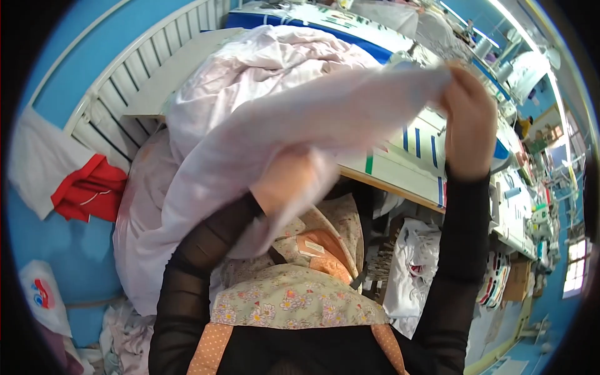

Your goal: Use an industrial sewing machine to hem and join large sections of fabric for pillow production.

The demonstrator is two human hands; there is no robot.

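Observation:
A long piece of pale pinkish-white fabric [325,115] is stretched up across the middle of the view, blurred by motion. Its far right end is gripped by my right hand [469,119], which is raised over the work table with the fingers closed on the edge. My left hand [289,178] is lower and nearer my body, among the folds of the same cloth; its fingers are covered and smeared, so their grip does not show. Behind lies a big crumpled heap of the same pale fabric [250,59], spilling down on the left.
The white work table [359,165] has coloured tape marks and a wooden edge. White metal railings [119,81] run along the left. A red and white garment [90,187] lies beside the heap. White cloth [415,262] hangs under the table; sewing machines [540,219] stand at right.

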